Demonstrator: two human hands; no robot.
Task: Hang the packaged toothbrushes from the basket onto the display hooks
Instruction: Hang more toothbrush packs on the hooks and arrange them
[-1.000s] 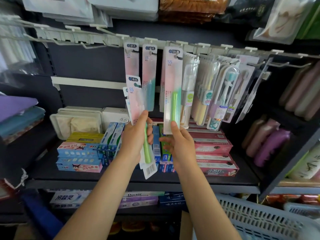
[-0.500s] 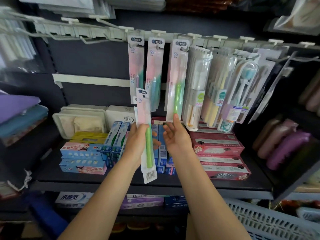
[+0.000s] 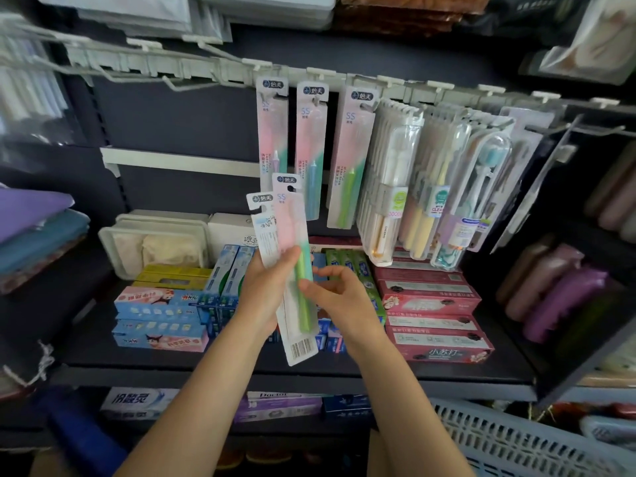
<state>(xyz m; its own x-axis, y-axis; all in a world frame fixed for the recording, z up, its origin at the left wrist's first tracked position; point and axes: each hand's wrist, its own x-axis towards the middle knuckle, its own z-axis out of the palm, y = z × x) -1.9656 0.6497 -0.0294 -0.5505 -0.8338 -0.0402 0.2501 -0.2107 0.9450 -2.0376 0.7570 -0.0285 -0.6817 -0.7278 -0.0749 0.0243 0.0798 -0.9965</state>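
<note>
My left hand [image 3: 265, 290] grips a small stack of packaged toothbrushes [image 3: 292, 235], pink cards with a green brush in front, held upright below the hook rail [image 3: 213, 68]. My right hand [image 3: 339, 297] is beside the stack, its fingertips touching the green brush's pack near the middle. Three matching pink packs hang on the hooks above: a left pack [image 3: 272, 132], a blue-handled pack [image 3: 311, 149] and a green-handled pack [image 3: 351, 156]. A white basket [image 3: 509, 438] shows at the lower right.
Thicker toothbrush packs [image 3: 430, 187] fill the hooks to the right. Bare hooks [image 3: 113, 75] stick out at the left. Toothpaste boxes [image 3: 430, 304] cover the shelf under my hands. Folded cloths [image 3: 31, 232] lie at the left, bottles [image 3: 557, 287] at the right.
My right hand let go of the hung green-handled pack and dropped down to the stack in my left hand. The left hand's stack shifted slightly lower and rightward.
</note>
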